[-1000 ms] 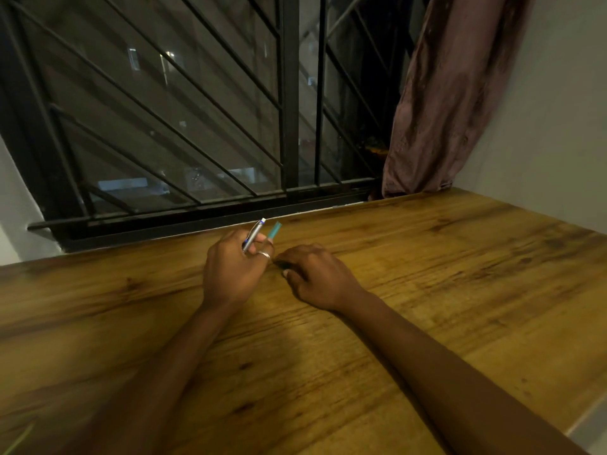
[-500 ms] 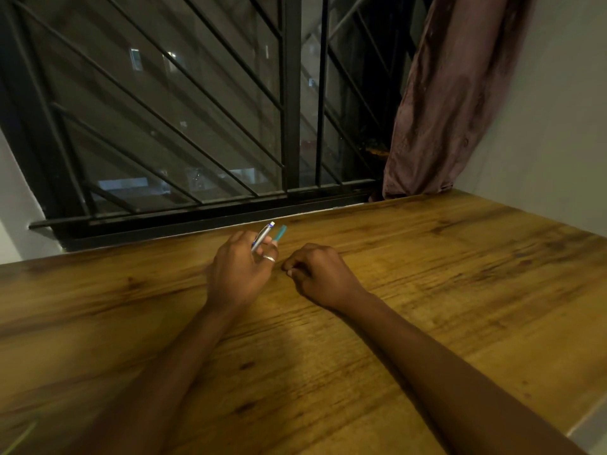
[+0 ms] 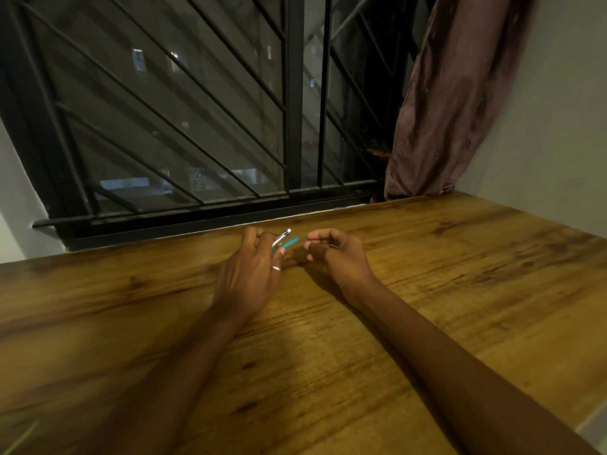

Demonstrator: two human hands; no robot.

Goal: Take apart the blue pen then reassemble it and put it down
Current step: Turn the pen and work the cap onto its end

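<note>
My left hand (image 3: 248, 274), with a ring on one finger, grips two parts of the blue pen. One is a silver section with a blue-and-white end (image 3: 281, 238). The other is a teal barrel piece (image 3: 291, 242) sticking out just below it, and both point up and to the right. My right hand (image 3: 340, 257) hovers a little to the right, apart from the left, with thumb and forefinger pinched together. A small thin dark pen piece (image 3: 332, 246) shows between its fingers, and most of it is hidden.
Both forearms are over a wooden table (image 3: 427, 290). A barred window (image 3: 289, 126) runs along the table's far edge. A brownish curtain (image 3: 453, 110) hangs at the back right beside a pale wall (image 3: 558, 126).
My right hand has lifted off the table with its fingertips pinched and turned toward the left hand. My left hand shifted slightly right, still gripping the two pen parts.
</note>
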